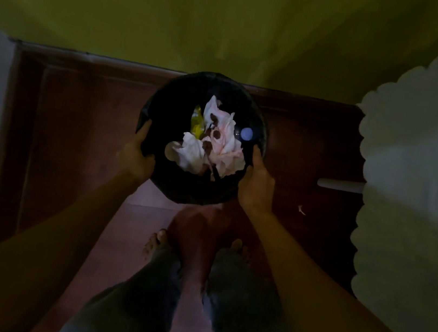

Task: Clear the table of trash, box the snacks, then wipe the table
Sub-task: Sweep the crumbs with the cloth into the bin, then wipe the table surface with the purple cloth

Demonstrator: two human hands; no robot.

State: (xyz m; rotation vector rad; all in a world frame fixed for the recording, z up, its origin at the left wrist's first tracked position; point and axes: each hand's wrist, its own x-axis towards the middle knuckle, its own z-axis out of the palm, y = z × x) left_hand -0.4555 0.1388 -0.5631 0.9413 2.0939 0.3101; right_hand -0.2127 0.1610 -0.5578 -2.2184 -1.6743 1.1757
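A round black trash bin [165, 101] lined with a dark bag is seen from above, close to the green wall. Inside lie crumpled white tissues with brown stains [215, 142], a yellow wrapper [197, 123] and a pale round cap [246, 133]. My left hand [137, 155] grips the bin's left rim. My right hand [256, 183] grips its right rim. The scene is dim.
Dark red floor [76, 121] spreads around the bin. A white table with a scalloped edge [420, 181] fills the right side, with a white leg or bar [340, 184] below it. A small scrap [301, 209] lies on the floor. My bare feet [158, 242] stand below the bin.
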